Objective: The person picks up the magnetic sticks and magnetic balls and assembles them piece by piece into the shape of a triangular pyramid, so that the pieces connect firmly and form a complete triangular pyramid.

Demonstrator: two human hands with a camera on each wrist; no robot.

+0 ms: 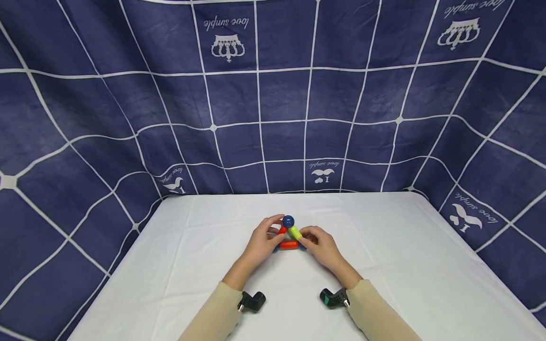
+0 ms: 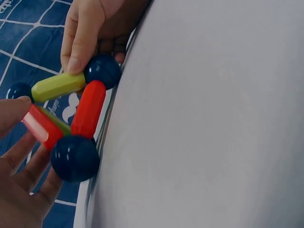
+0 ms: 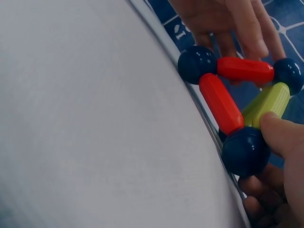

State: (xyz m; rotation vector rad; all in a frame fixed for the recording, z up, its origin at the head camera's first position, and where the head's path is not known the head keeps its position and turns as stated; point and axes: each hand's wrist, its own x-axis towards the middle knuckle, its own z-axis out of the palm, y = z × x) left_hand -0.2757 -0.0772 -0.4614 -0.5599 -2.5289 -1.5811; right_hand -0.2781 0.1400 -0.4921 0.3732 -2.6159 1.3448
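A ball-and-rod toy pyramid stands on the table, its base lying along a red rod (image 1: 289, 244) with a blue ball at each near corner. One blue ball (image 1: 288, 221) tops it. My left hand (image 1: 261, 239) holds the slanting red rod (image 2: 42, 128) on the left, thumb in front and fingers behind. On the right, my right hand (image 1: 323, 245) pinches the slanting yellow-green rod (image 3: 274, 102), its thumb on the rod near the lower blue ball (image 3: 246, 151). Another yellow-green rod shows partly behind these, and the pyramid's far side is mostly hidden.
A white cloth covers the table (image 1: 204, 284). Behind it and at both sides hangs a navy curtain (image 1: 281, 94) with white grid lines. Each wrist wears a small dark camera, the left camera (image 1: 253, 301) and the right camera (image 1: 333, 298).
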